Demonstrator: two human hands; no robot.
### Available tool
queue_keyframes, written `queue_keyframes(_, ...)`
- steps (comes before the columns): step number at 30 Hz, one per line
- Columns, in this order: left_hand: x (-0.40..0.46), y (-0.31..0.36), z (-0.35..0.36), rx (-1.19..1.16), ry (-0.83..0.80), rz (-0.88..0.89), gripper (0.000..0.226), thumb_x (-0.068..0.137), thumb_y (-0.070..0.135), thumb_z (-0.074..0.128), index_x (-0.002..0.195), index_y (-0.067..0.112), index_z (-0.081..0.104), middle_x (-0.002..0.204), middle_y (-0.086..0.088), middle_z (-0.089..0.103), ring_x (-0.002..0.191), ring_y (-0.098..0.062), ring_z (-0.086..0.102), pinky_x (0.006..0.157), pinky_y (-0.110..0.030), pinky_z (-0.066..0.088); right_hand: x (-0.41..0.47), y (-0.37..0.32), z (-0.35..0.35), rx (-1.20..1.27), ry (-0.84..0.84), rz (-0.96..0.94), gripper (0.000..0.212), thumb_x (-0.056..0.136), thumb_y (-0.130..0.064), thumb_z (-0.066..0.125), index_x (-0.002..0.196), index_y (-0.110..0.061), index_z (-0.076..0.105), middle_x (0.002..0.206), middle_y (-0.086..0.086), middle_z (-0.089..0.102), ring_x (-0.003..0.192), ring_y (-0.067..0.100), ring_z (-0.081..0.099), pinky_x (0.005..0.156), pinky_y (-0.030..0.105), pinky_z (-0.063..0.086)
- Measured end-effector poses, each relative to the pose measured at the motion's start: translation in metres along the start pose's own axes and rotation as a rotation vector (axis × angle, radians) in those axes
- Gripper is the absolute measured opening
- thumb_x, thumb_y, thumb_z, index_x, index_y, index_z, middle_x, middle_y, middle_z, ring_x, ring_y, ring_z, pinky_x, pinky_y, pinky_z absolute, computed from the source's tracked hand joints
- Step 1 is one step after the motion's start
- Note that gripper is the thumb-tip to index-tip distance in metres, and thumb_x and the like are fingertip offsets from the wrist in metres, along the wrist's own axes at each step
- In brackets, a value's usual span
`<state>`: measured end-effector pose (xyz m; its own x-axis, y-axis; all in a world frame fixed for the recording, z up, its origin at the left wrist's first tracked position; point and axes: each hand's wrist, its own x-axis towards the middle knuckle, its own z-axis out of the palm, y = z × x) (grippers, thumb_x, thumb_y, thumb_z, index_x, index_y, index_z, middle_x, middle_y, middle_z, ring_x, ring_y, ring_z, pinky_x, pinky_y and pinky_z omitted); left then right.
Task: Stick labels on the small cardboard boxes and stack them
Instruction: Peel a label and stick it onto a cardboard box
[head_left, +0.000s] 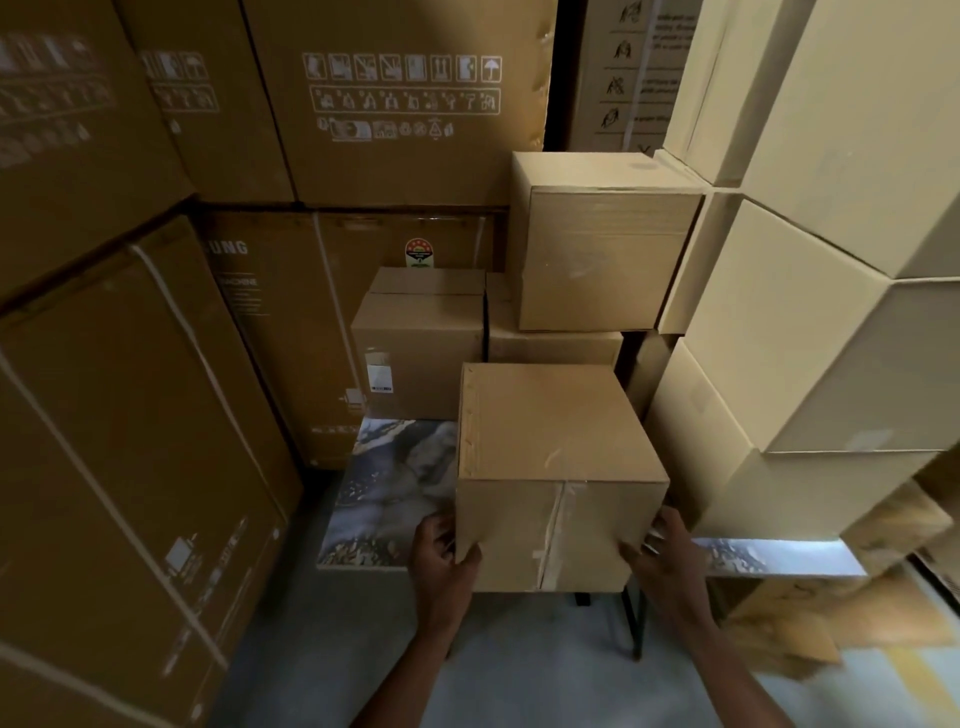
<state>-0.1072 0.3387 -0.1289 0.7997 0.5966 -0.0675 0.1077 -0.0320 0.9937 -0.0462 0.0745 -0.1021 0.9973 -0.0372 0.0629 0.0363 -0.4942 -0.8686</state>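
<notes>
Towering cartons are crowding a dim storeroom, walling in a small marble-patterned table (384, 493). A person is holding a small cardboard box (556, 467) at the table's near edge, the left hand (444, 551) curling its fingers round the lower left corner and the right hand (662, 553) pressing against the lower right side, fingers partly bent; both are sitting equally close. The taped flap seam is facing the person, between the two hands. Beyond the grip, a labelled box (415, 343) is standing on the table, and up and right of it another box (602, 244) is topping a stack. No label is showing on the held box, so labelling probably comes next. Left of the grip, a large carton (291, 322) is showing the letters "UNG" and "MACHINE"; smaller print is unreadable.
</notes>
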Motion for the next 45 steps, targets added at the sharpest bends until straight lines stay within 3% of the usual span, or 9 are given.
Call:
queue_keyframes(4, 0.003, -0.009, 0.000, 0.034, -0.031, -0.043, 0.049, 0.075, -0.017, 0.074, 0.110, 0.016, 0.062, 0.110, -0.010, 0.071, 0.097, -0.015, 0.069, 0.077, -0.023, 0.058, 0.004, 0.013, 0.004, -0.033, -0.022, 0.023, 0.058, 0.082, 0.005, 0.079, 0.133, -0.007, 0.054, 0.119, 0.001, 0.064, 0.105, 0.019, 0.064, 0.090, 0.041, 0.055)
queue_keyframes(7, 0.008, -0.006, -0.006, 0.009, -0.052, -0.065, 0.045, 0.081, -0.014, 0.064, 0.105, 0.025, 0.066, 0.107, -0.006, 0.073, 0.097, -0.019, 0.070, 0.074, -0.025, 0.057, 0.014, 0.015, -0.007, -0.004, -0.113, 0.079, 0.045, 0.085, 0.019, 0.062, 0.114, -0.015, 0.061, 0.106, 0.004, 0.072, 0.095, 0.019, 0.068, 0.081, 0.027, 0.055)
queue_keyframes(10, 0.016, 0.009, -0.011, -0.077, -0.056, -0.054, 0.023, 0.092, 0.018, 0.055, 0.103, 0.029, 0.071, 0.100, 0.002, 0.076, 0.099, -0.024, 0.070, 0.079, -0.037, 0.056, 0.031, 0.009, -0.025, 0.071, -0.039, 0.127, 0.030, 0.099, 0.006, 0.051, 0.094, -0.018, 0.069, 0.096, 0.009, 0.072, 0.091, 0.028, 0.066, 0.080, 0.038, 0.055)
queue_keyframes(16, 0.042, 0.078, 0.008, -0.124, -0.189, -0.030, 0.051, 0.087, 0.057, 0.050, 0.124, 0.027, 0.069, 0.118, 0.000, 0.072, 0.113, -0.019, 0.065, 0.100, -0.041, 0.052, 0.067, -0.051, -0.033, 0.050, -0.042, 0.028, 0.036, 0.105, -0.032, 0.055, 0.135, -0.013, 0.062, 0.118, 0.001, 0.062, 0.112, 0.021, 0.057, 0.091, 0.034, 0.044)
queue_keyframes(23, 0.004, 0.104, 0.030, -0.046, -0.253, 0.062, 0.069, 0.077, 0.043, 0.059, 0.145, 0.040, 0.049, 0.133, 0.006, 0.062, 0.117, -0.011, 0.059, 0.094, -0.030, 0.052, 0.078, -0.057, -0.041, 0.152, -0.054, 0.150, 0.032, 0.105, -0.019, 0.052, 0.135, -0.022, 0.064, 0.118, 0.003, 0.066, 0.104, 0.022, 0.060, 0.085, 0.031, 0.047)
queue_keyframes(29, -0.019, 0.118, 0.045, 0.177, -0.225, 0.280, 0.090, 0.076, 0.061, 0.058, 0.158, 0.037, 0.029, 0.163, 0.014, 0.031, 0.147, -0.006, 0.024, 0.123, -0.041, 0.023, 0.085, -0.029, -0.045, 0.249, -0.056, 0.298, 0.040, 0.106, -0.020, 0.052, 0.145, -0.014, 0.055, 0.132, 0.005, 0.061, 0.124, 0.025, 0.053, 0.099, 0.037, 0.040)
queue_keyframes(32, -0.021, 0.119, 0.041, 0.100, -0.305, 0.295, 0.089, 0.080, 0.062, 0.063, 0.158, 0.038, 0.029, 0.162, 0.014, 0.032, 0.143, 0.007, 0.028, 0.123, -0.031, 0.027, 0.081, -0.024, -0.045, 0.178, -0.018, 0.297, 0.039, 0.105, -0.026, 0.053, 0.143, -0.015, 0.059, 0.137, 0.008, 0.062, 0.124, 0.027, 0.055, 0.100, 0.042, 0.046)
queue_keyframes(38, 0.000, 0.092, 0.020, 0.058, -0.381, 0.334, 0.080, 0.083, 0.043, 0.069, 0.156, 0.039, 0.036, 0.161, 0.017, 0.035, 0.149, -0.005, 0.031, 0.122, -0.049, 0.031, 0.056, -0.057, -0.042, -0.145, 0.276, 0.035, 0.067, 0.087, -0.061, 0.047, 0.127, -0.012, 0.070, 0.126, 0.017, 0.068, 0.116, 0.035, 0.061, 0.096, 0.044, 0.047)
queue_keyframes(45, -0.009, 0.081, 0.037, 0.029, -0.416, 0.340, 0.067, 0.086, 0.052, 0.073, 0.147, 0.049, 0.045, 0.159, 0.019, 0.037, 0.148, -0.008, 0.033, 0.120, -0.049, 0.035, 0.012, -0.143, 0.006, -0.263, -0.055, -0.256, 0.080, 0.080, -0.083, 0.052, 0.136, -0.026, 0.060, 0.134, -0.007, 0.057, 0.120, 0.017, 0.053, 0.097, 0.044, 0.048)
